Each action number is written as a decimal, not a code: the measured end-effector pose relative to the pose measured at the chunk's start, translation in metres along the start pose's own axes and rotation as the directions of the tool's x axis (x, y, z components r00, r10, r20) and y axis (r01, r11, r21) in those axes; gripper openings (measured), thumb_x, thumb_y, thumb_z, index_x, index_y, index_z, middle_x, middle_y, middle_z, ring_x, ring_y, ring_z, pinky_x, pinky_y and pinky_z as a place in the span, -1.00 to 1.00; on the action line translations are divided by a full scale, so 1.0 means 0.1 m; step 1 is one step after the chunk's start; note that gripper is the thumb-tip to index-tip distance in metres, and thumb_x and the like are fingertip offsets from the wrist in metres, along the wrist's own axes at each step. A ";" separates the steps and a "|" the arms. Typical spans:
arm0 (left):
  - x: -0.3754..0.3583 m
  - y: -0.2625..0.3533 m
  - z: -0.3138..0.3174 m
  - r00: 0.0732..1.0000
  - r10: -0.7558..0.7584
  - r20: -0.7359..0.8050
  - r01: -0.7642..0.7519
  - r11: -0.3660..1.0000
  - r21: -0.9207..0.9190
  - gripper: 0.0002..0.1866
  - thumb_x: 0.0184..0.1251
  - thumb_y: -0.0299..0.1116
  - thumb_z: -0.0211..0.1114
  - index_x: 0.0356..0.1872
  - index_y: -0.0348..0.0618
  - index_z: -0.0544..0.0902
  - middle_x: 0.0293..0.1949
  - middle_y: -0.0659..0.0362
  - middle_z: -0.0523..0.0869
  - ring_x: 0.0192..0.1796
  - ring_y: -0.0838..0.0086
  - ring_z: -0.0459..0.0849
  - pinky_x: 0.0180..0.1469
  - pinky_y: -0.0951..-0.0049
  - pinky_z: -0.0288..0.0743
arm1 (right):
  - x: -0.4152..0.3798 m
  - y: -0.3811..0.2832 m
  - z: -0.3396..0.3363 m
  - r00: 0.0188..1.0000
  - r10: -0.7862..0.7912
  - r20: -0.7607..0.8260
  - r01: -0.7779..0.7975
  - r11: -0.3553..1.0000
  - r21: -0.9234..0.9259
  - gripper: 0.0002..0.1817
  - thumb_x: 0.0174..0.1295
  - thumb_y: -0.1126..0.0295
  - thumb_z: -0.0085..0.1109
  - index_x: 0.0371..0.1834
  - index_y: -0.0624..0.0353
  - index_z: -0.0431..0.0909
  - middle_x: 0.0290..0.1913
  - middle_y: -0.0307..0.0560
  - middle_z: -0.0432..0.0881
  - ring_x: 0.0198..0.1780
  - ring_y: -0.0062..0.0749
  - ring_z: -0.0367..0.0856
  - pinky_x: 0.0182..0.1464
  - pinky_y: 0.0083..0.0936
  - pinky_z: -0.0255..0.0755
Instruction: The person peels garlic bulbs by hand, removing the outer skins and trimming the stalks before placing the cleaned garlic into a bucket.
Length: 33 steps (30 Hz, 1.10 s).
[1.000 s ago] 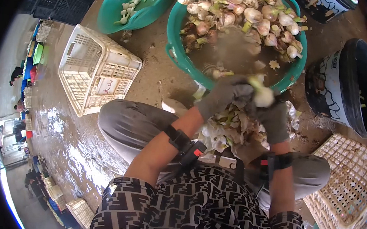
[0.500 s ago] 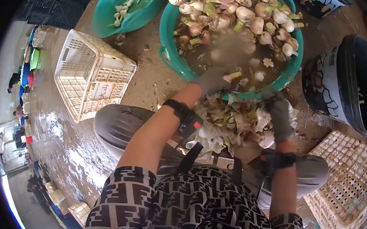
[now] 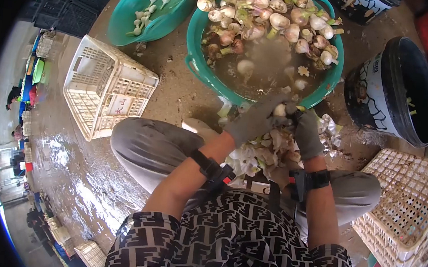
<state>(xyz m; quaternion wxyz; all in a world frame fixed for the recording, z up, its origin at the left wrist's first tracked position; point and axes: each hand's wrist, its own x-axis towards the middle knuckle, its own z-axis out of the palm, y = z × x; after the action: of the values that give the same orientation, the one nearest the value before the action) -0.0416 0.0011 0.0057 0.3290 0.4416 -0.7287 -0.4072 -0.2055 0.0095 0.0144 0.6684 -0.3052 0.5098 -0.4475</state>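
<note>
Both gloved hands are over the near rim of the teal tub (image 3: 192, 62), close together. Left grip (image 3: 256, 121) is pinching one garlic bulb (image 3: 280, 110), pale side showing between the fingers. Right grip (image 3: 306, 132) is curled in just right of the bulb, fingertips at or beside it; can't tell from here whether they're pressed on it or slightly off.

Tub: unpeeled garlic (image 3: 279, 21) heaped in the far half with stalk stubs on, murky water (image 3: 264, 61) in the near half. A few loose bulbs sit in the water, plus a small pale scrap (image 3: 303, 70) on the right side of it.

Below my hands, between my knees: pile of garlic skins (image 3: 255, 160), more skins just right of my right wrist. Black straps on both wrists.

Left: white plastic crate (image 3: 135, 87) on its side on the wet floor (image 3: 81, 177), red lettering on one panel. Far left: teal basin (image 3: 175, 24) with a cluster of clean white bulbs (image 3: 141, 22), black crates (image 3: 69, 4) beyond it.

Right: black bucket (image 3: 377, 92) with a few cut stalks (image 3: 410, 105) inside. Near right: mud-stained white crate (image 3: 409, 193), perforated face up. Far right: second bucket (image 3: 362, 8), partly out of view.
</note>
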 end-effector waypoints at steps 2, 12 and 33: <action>-0.03 -0.02 0.01 0.999 -0.014 -0.032 0.012 0.998 -0.062 -0.48 0.15 -0.22 0.30 0.13 -0.11 0.40 0.06 0.05 0.50 0.08 0.23 0.50 0.10 0.31 0.39 | -0.01 0.02 -0.01 0.997 0.039 0.063 -0.045 0.996 0.083 -0.84 0.21 0.40 0.04 -0.29 0.27 0.51 -0.54 -0.28 0.48 -0.62 -0.69 0.37 -0.60 -0.78 0.22; -0.04 -0.05 -0.13 0.778 -0.481 0.404 0.495 0.073 -0.866 -0.62 0.30 -0.04 0.13 -0.09 -0.14 0.49 -0.35 0.22 0.57 -0.46 0.63 0.49 -0.53 0.60 0.43 | -0.03 0.10 0.03 0.986 -0.142 0.088 0.166 0.870 -0.465 -0.81 0.11 0.52 0.16 -0.20 0.29 0.58 -0.32 -0.24 0.61 -0.38 -0.64 0.51 -0.33 -0.63 0.42; -0.01 -0.01 -0.26 0.787 -0.614 -0.067 0.561 0.756 -0.337 -0.71 0.11 -0.21 0.35 -0.38 -0.27 0.58 -0.49 0.21 0.63 -0.38 0.56 0.57 -0.31 0.55 0.43 | -0.04 0.14 -0.05 0.919 -0.245 0.310 0.379 0.767 -0.518 -0.83 0.10 0.50 0.07 -0.25 0.32 0.49 -0.32 -0.12 0.56 -0.33 -0.50 0.48 -0.28 -0.60 0.38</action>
<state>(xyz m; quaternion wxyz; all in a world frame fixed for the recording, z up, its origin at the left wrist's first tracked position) -0.0191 -0.0057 0.0162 0.3086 0.6271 -0.4507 -0.5553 -0.2063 0.0193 0.0021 0.5157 -0.6192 0.4826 -0.3432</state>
